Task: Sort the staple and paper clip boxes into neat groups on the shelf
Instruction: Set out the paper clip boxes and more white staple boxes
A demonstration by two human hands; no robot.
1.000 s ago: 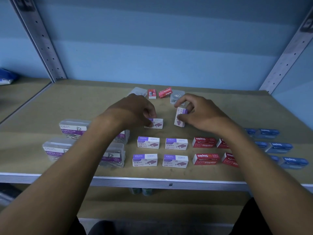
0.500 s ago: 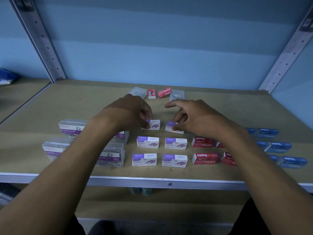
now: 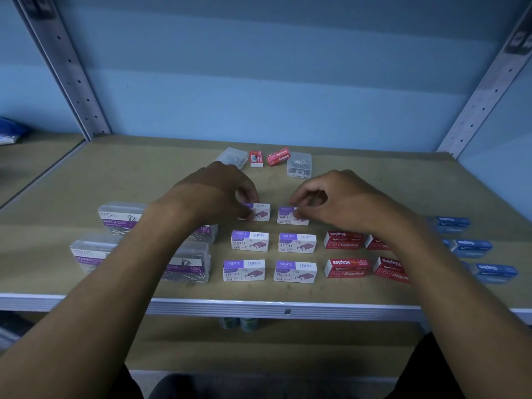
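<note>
**Ana:** Shelf (image 3: 288, 289) first, since it is the biggest thing: a wide board with metal posts behind. I take the purple block of staple boxes (image 3: 296, 243) in its middle as my landmark.

**Ben:** Good. Left of that block lie the clear paper clip boxes (image 3: 121, 217), partly under the left arm. Right of it are the red staple boxes (image 3: 344, 240), and further right the blue boxes (image 3: 472, 247).

**Ana:** And behind the block, near the wall, four loose things: two clear cases (image 3: 299, 165) and two small red boxes (image 3: 277, 157), not yet grouped.

**Ben:** Now the hands. The left hand (image 3: 213, 194) pinches the back-left purple box (image 3: 257, 212) with curled fingers. The right hand (image 3: 342, 200) pinches the back-right purple box (image 3: 292, 216) between thumb and fingertips.

**Ana:** Both boxes lie flat on the board, in the back row of the block, a little apart from each other.

**Ben:** I think this step is to straighten that back row. To do it well, each box should slide, not lift, until its edges line up with the box in front, with the same gap as in the front rows.

**Ana:** The right one looks slightly turned, so a small twist is needed, I believe.
</note>
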